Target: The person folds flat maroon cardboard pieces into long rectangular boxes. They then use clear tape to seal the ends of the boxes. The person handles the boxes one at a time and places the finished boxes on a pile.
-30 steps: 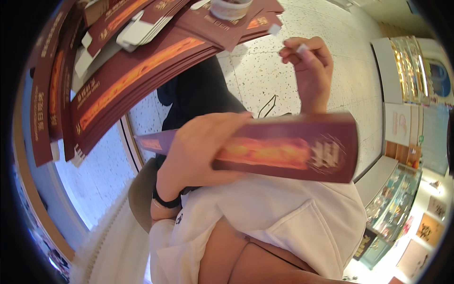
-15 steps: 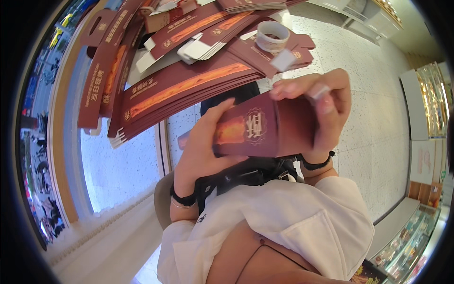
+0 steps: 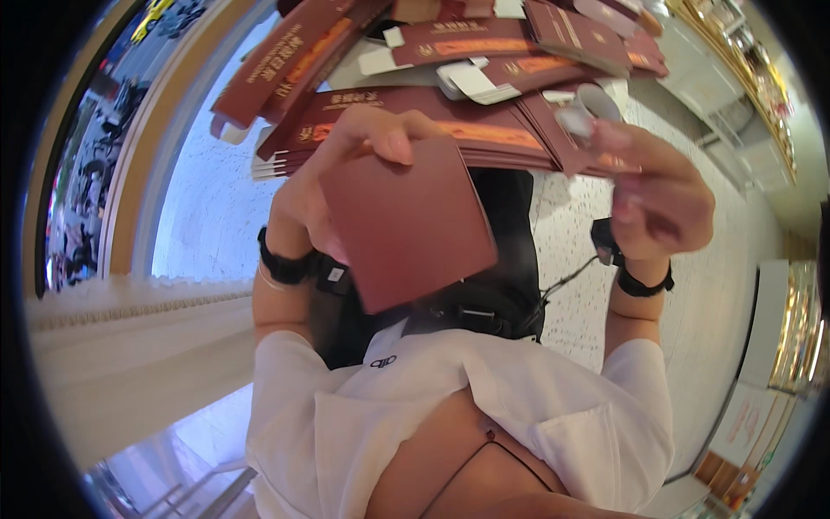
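Room: pale speckled tile floor (image 3: 718,216), stretching up the right side. Tall window with a light wooden frame (image 3: 138,156), at the left; parked motorbikes show beyond the glass. Long white cloth curtain (image 3: 164,337), below that window. White short-sleeved garment (image 3: 536,406), worn by the person before me.

Pile of flat maroon cardboard boxes with orange picture strips and white flaps (image 3: 475,130), overlapping one another beyond the hands. Single maroon cardboard box (image 3: 411,225), held up over black clothing (image 3: 510,216), nearer the person than the pile; one plain, four-sided face is turned upward, its edges slightly tilted.

Left hand (image 3: 311,186), curled around the single box, gripping it by its far and left edges. Right hand (image 3: 661,186), blurred, raised apart from that box, fingers bent toward the pile; whether the fingertips pinch anything I cannot tell. White ring-shaped roll of tape (image 3: 598,102), at the right end of the pile, just beside the right fingertips; contact is unclear. Black wristbands (image 3: 290,268), two, one per wrist.
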Demonstrator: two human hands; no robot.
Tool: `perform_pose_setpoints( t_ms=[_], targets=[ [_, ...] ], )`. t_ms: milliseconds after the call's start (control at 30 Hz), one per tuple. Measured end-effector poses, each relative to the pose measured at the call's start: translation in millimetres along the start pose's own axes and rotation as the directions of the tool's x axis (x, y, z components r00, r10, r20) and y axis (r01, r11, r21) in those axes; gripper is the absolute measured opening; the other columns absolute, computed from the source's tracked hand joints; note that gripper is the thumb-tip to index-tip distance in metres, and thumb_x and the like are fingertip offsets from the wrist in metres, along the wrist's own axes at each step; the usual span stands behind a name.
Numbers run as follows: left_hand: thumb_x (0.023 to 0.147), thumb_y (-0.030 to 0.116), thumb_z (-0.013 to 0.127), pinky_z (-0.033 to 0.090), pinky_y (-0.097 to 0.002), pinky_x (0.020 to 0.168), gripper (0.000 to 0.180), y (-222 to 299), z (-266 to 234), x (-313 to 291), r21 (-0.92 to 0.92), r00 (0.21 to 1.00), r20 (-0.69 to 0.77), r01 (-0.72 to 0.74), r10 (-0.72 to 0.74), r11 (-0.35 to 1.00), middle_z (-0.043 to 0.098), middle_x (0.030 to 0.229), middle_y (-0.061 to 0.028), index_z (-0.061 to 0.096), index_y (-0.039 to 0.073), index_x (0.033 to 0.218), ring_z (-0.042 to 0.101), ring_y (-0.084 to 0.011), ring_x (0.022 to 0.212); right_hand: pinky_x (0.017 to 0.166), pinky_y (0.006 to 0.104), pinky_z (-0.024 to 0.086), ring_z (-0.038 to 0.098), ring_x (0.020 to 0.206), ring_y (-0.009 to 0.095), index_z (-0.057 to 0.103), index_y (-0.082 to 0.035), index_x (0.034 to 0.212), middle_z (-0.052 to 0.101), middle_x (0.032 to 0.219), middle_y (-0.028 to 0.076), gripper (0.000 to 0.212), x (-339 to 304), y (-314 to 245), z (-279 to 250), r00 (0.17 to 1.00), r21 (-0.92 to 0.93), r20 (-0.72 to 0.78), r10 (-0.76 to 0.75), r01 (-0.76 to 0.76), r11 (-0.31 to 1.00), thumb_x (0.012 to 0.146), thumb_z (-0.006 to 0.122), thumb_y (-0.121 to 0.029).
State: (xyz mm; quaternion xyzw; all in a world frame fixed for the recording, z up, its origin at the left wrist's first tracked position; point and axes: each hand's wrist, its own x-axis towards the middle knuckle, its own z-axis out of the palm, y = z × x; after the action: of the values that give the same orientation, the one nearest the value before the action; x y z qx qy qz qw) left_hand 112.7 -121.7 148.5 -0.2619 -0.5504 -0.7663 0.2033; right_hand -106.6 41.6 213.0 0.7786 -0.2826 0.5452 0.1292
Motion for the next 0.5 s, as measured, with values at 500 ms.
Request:
perform_pose_setpoints(
  t_ms=[500],
  targets=[
    [0.060, 0.031, 0.087, 0.044, -0.0380, 0.092, 0.077, 13.9, -15.7, 29.3, -0.316, 0.958, 0.269, 0.182, -0.096, 0.931, 0.047, 0.121, -0.0199, 0.044, 0.008, 0.121, 0.050, -0.0291, 0.112, 0.079, 0.0281, 0.055, 0.064, 0.089, 0.020, 0.071, -0.004, 0.089, 0.069, 0.099, 0.006, 0.025, 47.7, -6.6, 9.4, 0.862, -0.197, 0.348, -0.369, 0.452, 0.870, 0.064, 0.066, 0.000]
  ],
)
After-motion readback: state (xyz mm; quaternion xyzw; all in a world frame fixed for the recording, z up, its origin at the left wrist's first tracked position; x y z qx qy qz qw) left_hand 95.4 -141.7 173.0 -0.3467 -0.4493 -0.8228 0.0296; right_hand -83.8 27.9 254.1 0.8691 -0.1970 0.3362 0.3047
